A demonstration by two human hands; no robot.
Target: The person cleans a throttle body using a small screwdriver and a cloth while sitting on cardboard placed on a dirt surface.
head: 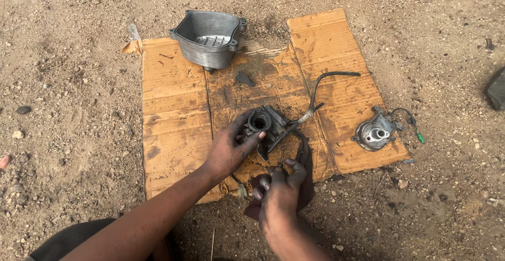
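Our left hand (227,148) grips the black carburetor body (267,126) on the oily cardboard (173,113); right hand (278,195) fingers pinch a dark rag (304,174). Around: metal cover (208,39), round cap (374,132), black hose (327,79) trailing right.

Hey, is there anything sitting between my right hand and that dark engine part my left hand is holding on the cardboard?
Nothing visible blocks it. The right hand, gripping a dark rag, sits just below the dark engine part that the left hand holds; only bare cardboard and the part's thin hose lie nearby.
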